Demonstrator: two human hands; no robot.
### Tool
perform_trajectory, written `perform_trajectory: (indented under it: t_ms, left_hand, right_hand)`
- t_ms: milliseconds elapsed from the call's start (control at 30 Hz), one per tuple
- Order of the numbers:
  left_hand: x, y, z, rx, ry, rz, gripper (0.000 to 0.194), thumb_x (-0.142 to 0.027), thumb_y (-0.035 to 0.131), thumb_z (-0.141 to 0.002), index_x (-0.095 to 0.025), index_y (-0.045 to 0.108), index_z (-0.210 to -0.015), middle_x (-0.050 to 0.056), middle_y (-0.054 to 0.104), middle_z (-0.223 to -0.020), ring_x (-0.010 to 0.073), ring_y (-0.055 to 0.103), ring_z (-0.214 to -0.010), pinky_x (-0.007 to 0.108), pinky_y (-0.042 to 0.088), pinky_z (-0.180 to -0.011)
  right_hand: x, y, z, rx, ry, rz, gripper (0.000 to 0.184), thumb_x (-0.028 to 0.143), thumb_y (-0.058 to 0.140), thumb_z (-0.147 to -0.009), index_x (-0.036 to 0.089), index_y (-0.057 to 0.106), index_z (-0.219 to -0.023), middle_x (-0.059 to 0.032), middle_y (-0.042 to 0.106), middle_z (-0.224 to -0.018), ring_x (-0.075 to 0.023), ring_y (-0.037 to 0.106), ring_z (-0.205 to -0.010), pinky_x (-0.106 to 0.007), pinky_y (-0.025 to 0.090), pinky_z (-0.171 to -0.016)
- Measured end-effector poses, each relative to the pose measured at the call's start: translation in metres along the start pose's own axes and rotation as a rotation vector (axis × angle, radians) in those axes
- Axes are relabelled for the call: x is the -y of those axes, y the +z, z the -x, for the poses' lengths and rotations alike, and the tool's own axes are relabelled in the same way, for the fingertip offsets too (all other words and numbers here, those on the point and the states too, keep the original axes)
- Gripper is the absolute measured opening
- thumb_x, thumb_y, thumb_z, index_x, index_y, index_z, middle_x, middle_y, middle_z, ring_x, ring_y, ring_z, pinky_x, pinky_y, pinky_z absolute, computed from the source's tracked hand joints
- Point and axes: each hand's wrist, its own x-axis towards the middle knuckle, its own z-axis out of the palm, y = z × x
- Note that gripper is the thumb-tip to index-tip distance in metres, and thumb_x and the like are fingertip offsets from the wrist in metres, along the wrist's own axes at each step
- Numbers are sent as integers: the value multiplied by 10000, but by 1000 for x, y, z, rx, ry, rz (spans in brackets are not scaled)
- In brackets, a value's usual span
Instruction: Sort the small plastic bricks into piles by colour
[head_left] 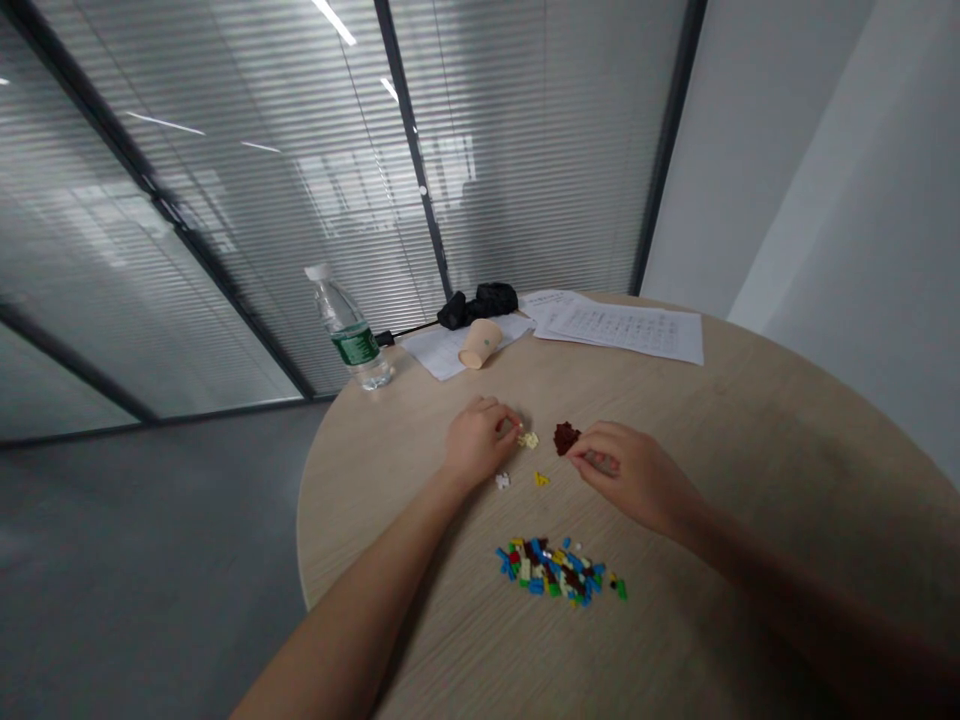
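Observation:
My left hand (484,437) rests on the table with thumb and fingers pinched together beside a small group of cream toy bricks (531,440). Whatever is between those fingertips is too small to make out. On the other side, my right hand (626,468) has its fingertips closed at the edge of a small heap of dark brown bricks (565,437); I cannot tell if a brick is in them. White bricks (503,481) and yellow bricks (541,479) lie in small groups nearer to me. Closer still is a mixed pile of bricks (551,570) in blue, green, brown, cream, yellow and red.
At the back left of the round wooden table (757,460) stands a water bottle (355,340) with a green label. A paper cup (480,343) lies on its side on a sheet. Behind it is a black bundle (480,304); printed papers (630,330) lie to the right.

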Motion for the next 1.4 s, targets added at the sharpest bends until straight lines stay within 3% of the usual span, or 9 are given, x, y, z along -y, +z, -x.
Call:
perform_trajectory:
  t_ms: [400,767,867,1033,1400]
  left_hand:
    - [4,1,-1,58,26,-40,86,-211,596,-791,-201,680,-777,32,574,-777,174,496,-800,264,389,-680]
    - [6,-1,0,37,32,-77,128,-227,570,-797,-205,696,-790,41,577,-785,182,503,-803,288,402,-708]
    - [6,-5,0,26,23,-67,129,-226,569,-792,-202,696,-785,41,584,-790,179,503,-797,290,405,-707]
    - [7,-9,1,-10,55,-30,126,-215,568,-787,-200,692,-773,38,586,-785,176,502,-798,287,408,-712]
    - [4,-15,2,-6,41,-10,141,-241,553,-802,-197,685,-783,41,580,-796,184,497,-819,294,409,-730]
  right_hand:
    - [1,1,0,14,7,-11,139,150,525,-793,193,651,-752,-35,656,-776,-146,578,-719,-240,423,-633]
    - [-3,2,1,26,-10,-13,120,153,531,-788,182,646,-777,-45,660,-798,-158,586,-749,-263,436,-674]
    - [-2,1,2,104,-87,-69,95,143,562,-761,179,649,-755,-42,662,-796,-160,589,-780,-272,438,-718]
    - [8,-2,6,367,-289,-230,88,130,589,-738,175,661,-715,-32,659,-767,-139,587,-747,-252,440,-696]
    - [21,-1,10,485,-252,-226,113,137,573,-767,188,657,-710,-21,641,-765,-135,579,-751,-255,437,-703]
